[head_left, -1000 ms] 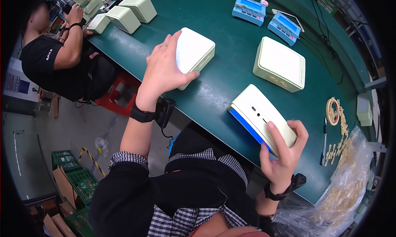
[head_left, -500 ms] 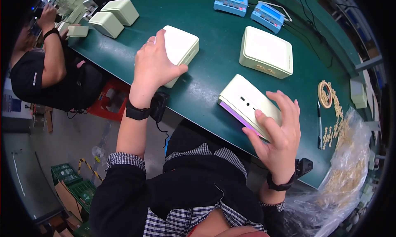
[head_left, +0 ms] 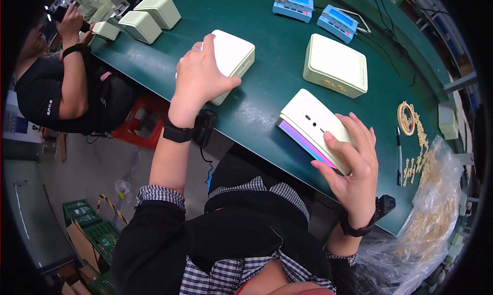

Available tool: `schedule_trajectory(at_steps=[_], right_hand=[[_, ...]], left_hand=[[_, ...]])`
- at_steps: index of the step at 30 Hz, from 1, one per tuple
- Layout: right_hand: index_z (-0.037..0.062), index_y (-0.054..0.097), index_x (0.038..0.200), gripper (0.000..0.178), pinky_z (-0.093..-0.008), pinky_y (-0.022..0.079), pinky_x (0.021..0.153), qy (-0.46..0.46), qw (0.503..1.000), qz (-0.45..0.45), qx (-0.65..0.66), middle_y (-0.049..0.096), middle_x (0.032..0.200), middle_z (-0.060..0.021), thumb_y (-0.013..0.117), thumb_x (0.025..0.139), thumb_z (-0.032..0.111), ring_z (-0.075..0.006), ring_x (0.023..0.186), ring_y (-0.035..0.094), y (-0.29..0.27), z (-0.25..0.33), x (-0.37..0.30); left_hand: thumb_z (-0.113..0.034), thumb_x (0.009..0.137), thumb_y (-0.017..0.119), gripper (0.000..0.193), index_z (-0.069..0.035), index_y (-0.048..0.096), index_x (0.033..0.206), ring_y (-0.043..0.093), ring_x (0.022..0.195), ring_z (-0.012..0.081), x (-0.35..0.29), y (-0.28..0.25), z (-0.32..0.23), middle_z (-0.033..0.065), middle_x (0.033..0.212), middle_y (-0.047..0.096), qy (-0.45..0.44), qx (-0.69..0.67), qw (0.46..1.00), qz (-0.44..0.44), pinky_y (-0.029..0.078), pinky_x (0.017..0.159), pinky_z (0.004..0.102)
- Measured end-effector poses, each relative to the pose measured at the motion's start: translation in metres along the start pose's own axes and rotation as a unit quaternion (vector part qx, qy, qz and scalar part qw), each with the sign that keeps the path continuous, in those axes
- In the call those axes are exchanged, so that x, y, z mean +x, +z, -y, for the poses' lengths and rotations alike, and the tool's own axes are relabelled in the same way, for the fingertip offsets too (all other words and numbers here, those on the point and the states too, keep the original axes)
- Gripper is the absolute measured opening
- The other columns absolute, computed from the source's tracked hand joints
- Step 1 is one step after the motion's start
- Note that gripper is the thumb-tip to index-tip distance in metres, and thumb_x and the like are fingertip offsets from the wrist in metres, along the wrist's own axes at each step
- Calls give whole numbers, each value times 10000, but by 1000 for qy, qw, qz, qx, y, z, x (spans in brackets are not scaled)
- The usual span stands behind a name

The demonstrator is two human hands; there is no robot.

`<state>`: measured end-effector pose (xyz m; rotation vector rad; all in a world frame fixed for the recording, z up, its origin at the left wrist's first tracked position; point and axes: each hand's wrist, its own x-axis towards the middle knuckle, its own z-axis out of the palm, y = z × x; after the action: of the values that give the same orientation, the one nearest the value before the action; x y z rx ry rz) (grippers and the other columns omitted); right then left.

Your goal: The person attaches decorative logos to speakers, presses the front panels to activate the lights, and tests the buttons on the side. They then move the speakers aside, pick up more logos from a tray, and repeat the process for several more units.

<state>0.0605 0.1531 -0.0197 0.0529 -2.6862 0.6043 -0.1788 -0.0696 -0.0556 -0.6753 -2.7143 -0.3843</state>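
My left hand (head_left: pixel 201 78) spans a cream, rounded box-shaped device (head_left: pixel 233 51), with the thumb on its near side and the fingers over its left part. The hand hides much of that device. My right hand (head_left: pixel 357 161) grips the right end of a second cream device (head_left: pixel 308 113), which lies with a face of small ports upward. One fingertip rests near the ports. Along this device's near lower edge a light strip (head_left: pixel 305 141) glows violet, blue and pink. A third cream device (head_left: pixel 336 64) stands just beyond it.
Two blue instruments with screens (head_left: pixel 292 5) sit at the back. Right lie a pen (head_left: pixel 399 156), a tan ring (head_left: pixel 405 118), small tan pieces and a plastic bag (head_left: pixel 436 192). More cream boxes (head_left: pixel 141 26) stand left, near another person (head_left: pixel 74 87) and a red stool (head_left: pixel 141 120).
The light strip has turned from plain purple to several colours. The whole view has shifted slightly. My hands keep their places on the two devices. The other person's hand has moved a little.
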Motion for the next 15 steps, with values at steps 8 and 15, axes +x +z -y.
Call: schedule_trajectory(at_steps=[8,15], right_hand=[[129,706,1051,428,-640,350,1008,3,1000,7,2,585,1303,-127,841,672,273,-395,1229,534,1,-1,1],[124,701,1057,442,-634,373,992,5,1000,7,12,583,1300,-132,845,661,256,-384,1203,551,2,-2,2]], left_hand=[[-363,562,787,869,29,476,1273,659,972,406,-1,5,7,287,1110,624,2,18,1000,-5,555,835,456],[-350,569,766,817,-9,502,1263,639,1016,394,1,4,5,261,1150,626,-8,21,1000,7,528,870,443]])
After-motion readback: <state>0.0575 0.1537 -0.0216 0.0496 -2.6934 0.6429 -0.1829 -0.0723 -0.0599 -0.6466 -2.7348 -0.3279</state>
